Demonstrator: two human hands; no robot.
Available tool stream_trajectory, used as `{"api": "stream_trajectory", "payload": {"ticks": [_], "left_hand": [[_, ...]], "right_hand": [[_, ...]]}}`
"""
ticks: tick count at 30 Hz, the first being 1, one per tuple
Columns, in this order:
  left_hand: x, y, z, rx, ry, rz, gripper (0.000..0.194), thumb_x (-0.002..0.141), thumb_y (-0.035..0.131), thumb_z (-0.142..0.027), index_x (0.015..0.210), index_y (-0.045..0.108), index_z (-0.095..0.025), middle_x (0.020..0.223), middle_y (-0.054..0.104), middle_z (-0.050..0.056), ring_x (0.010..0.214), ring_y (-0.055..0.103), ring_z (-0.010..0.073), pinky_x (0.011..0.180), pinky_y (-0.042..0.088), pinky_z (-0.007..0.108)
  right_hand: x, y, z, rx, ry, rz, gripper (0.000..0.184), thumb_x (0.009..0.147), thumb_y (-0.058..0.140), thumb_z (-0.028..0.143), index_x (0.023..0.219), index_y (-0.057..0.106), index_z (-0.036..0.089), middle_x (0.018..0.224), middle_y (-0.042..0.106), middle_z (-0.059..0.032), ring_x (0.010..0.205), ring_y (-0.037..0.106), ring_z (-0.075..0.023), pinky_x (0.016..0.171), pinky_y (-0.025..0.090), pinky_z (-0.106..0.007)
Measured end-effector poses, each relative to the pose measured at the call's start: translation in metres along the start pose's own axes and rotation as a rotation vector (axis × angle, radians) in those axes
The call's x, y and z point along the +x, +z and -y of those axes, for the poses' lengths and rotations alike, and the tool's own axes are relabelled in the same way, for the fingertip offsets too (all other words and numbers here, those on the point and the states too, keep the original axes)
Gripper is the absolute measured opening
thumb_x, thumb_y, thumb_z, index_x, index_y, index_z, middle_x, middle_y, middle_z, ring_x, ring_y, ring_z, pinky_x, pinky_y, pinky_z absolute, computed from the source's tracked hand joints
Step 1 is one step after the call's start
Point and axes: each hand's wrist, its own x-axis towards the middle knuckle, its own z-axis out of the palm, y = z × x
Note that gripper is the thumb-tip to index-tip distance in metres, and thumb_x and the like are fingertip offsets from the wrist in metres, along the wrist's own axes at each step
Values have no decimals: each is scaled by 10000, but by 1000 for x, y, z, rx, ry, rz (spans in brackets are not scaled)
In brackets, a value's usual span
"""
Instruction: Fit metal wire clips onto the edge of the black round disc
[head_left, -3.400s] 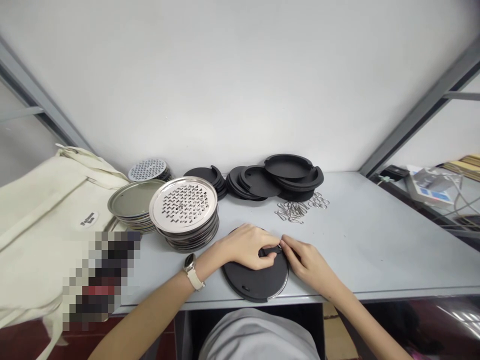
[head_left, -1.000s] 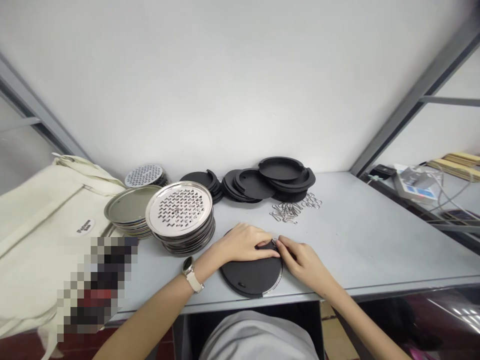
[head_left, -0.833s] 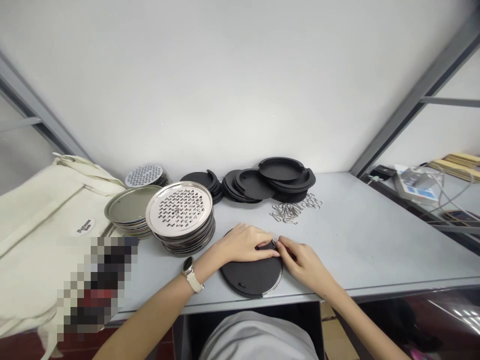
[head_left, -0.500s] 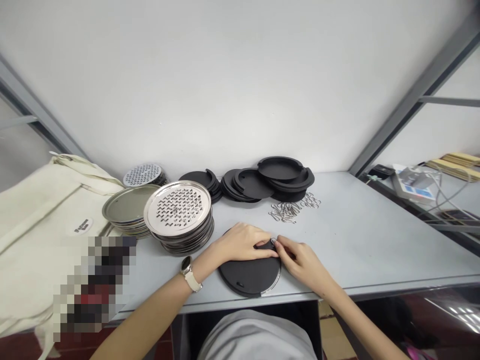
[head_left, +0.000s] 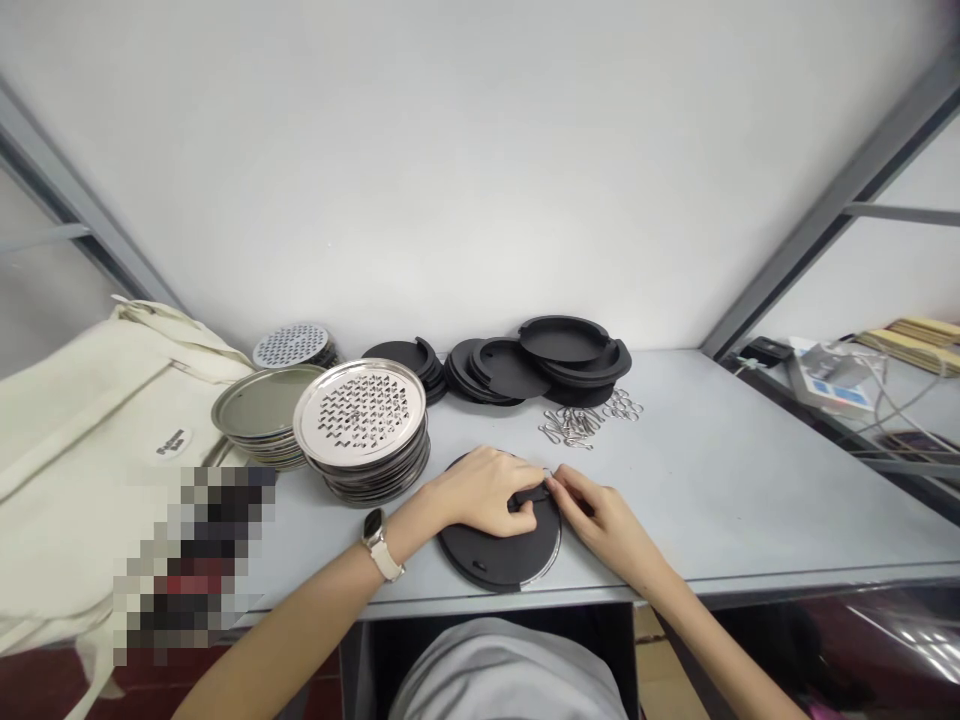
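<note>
A black round disc [head_left: 510, 555] lies flat at the front of the table, with a strip of shiny metal edge showing on its right side and a small hole near the bottom. Across its top rests my left hand [head_left: 491, 490], wearing a watch; its thumb is bent and its fingers grip the disc's far right edge. My right hand [head_left: 596, 510] pinches a small metal wire clip [head_left: 548, 474] at that same edge, where the fingertips of both hands meet. Loose metal wire clips [head_left: 574, 425] lie in a pile beyond my hands.
Left of the disc stands a stack of round metal grater plates [head_left: 364, 415], beside a stack of plain round plates [head_left: 266, 405]. Black round covers [head_left: 510, 370] are piled by the wall. A cream cloth bag [head_left: 90, 440] lies at far left; cables and a box [head_left: 832, 380] sit at right.
My left thumb has bent and drawn back from the disc's right edge. My right fingers still pinch the clip at nearly the same place. The view has shifted slightly.
</note>
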Motion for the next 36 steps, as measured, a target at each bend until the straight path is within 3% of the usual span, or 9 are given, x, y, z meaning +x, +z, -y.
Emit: {"api": "stream_trajectory", "payload": {"ticks": [5,10,18,24,29,36], "left_hand": [[-3,-5,-2,17,-43,-4,86,754,543,-272,761,506,-195,749,633,2,654,559,161,572,329,277],[-4,-10,-1,-69,-102,-9,152,791,580,-296,737,479,-196,712,613,-30,613,529,128,542,300,260],[0,1,-10,28,-198,-45,119,877,505,-304,889,518,-186,832,627,23,683,598,171,604,399,269],[1,9,-15,150,-319,-50,252,889,465,-377,887,587,-157,801,675,75,697,651,237,594,440,311],[2,10,-15,155,-358,-26,391,896,422,-434,726,633,-152,676,677,94,642,656,257,585,438,336],[0,7,-15,149,-339,-25,343,861,448,-400,737,652,-154,682,681,95,641,656,251,568,424,324]], "right_hand": [[0,0,3,49,5,-14,285,973,355,399,744,365,230,602,338,66,546,338,-116,550,316,-229],[0,-1,3,84,29,-28,257,961,369,437,838,452,228,561,305,74,519,327,-123,527,306,-234],[4,-3,-13,181,122,-304,239,921,446,430,818,473,216,658,451,34,585,444,-135,574,383,-246],[5,-8,-17,392,180,-298,281,945,373,444,782,428,222,645,464,34,526,388,-121,516,350,-232],[7,-7,-16,255,171,-250,288,921,447,474,812,486,211,683,476,29,600,446,-133,574,373,-239],[12,-1,-9,142,96,-187,261,968,345,428,813,422,233,646,460,40,591,461,-150,603,393,-259]]}}
